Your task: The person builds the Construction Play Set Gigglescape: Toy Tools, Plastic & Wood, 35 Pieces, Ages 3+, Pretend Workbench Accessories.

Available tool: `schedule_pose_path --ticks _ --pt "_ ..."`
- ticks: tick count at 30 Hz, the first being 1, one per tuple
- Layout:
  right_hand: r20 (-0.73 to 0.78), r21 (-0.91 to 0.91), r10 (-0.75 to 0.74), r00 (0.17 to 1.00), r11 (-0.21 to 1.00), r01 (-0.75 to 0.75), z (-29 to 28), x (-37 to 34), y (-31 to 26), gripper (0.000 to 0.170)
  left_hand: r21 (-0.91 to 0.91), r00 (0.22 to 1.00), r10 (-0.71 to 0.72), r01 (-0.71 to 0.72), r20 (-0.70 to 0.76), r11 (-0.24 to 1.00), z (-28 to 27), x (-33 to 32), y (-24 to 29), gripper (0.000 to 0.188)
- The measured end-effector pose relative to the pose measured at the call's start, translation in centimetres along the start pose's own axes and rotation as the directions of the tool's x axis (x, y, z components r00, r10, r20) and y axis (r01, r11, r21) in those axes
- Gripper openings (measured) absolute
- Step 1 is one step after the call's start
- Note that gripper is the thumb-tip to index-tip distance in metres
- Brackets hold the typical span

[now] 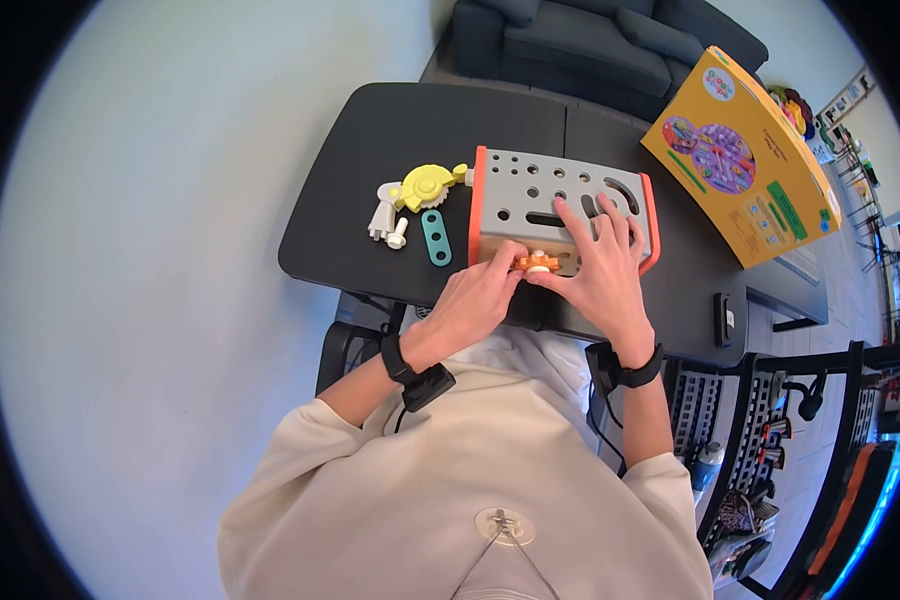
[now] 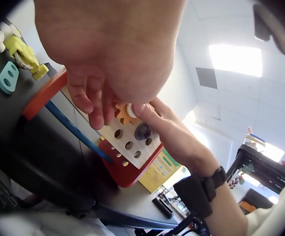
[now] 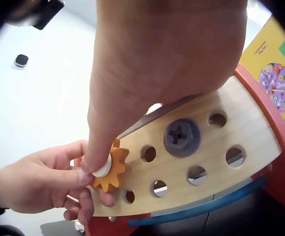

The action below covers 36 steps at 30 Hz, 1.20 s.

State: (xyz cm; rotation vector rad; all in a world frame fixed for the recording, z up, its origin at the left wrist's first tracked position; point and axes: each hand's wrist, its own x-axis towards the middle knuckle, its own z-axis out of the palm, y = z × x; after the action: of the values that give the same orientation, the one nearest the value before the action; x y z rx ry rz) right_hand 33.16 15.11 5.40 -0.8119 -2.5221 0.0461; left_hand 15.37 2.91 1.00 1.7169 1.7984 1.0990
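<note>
A toy workbench [image 1: 515, 190] with a grey perforated top and orange-red ends lies on the table. Its pale wooden side [image 3: 251, 132] has round holes and faces the person. Against that side sits an orange gear [image 3: 118, 169] with a white bolt head [image 3: 103, 169] at its middle. My left hand [image 1: 475, 300] pinches the gear at its left edge with thumb and fingers. My right hand [image 1: 610, 275] spreads its fingers over the grey top, while its thumb presses the white bolt head. A dark grey screw [image 3: 182, 137] is set in the wood beside the gear.
Left of the workbench lie a yellow toy saw [image 1: 427, 187], a white toy piece [image 1: 384, 210], a white bolt [image 1: 397, 236] and a teal strip with holes [image 1: 436, 238]. A large yellow carton [image 1: 735, 200] stands at the right; a small black object [image 1: 723, 320] lies near the table's right edge.
</note>
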Motion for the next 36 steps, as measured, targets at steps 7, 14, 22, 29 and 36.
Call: schedule_pose_path --ticks 7,14,22,29,36 --pt "-0.047 0.005 0.011 0.999 1.000 -0.011 0.5 -0.1 0.2 0.090 -0.033 1.000 -0.029 0.029 -0.001 0.999 -0.1 -0.1 0.3 0.027" --pt "-0.054 0.016 0.018 0.998 1.000 -0.017 0.5 0.0 0.2 0.091 0.088 0.977 0.061 -0.044 -0.203 0.995 -0.9 -1.5 0.1 0.043" --pt "0.038 0.019 -0.025 0.999 1.000 0.025 -0.3 -0.1 0.5 0.090 0.205 0.903 0.250 -0.186 -0.350 0.961 -1.3 -0.1 -1.4 0.094" --pt "0.080 0.059 -0.084 0.993 0.995 0.079 -0.4 -0.4 1.6 0.087 -0.018 0.964 0.142 -0.149 -0.223 0.989 -0.8 1.4 -0.6 0.088" --pt "0.095 0.063 -0.068 0.993 0.996 0.063 -0.5 -0.5 1.4 0.085 -0.069 0.979 0.092 -0.106 -0.184 0.992 -0.8 1.3 -0.4 0.082"
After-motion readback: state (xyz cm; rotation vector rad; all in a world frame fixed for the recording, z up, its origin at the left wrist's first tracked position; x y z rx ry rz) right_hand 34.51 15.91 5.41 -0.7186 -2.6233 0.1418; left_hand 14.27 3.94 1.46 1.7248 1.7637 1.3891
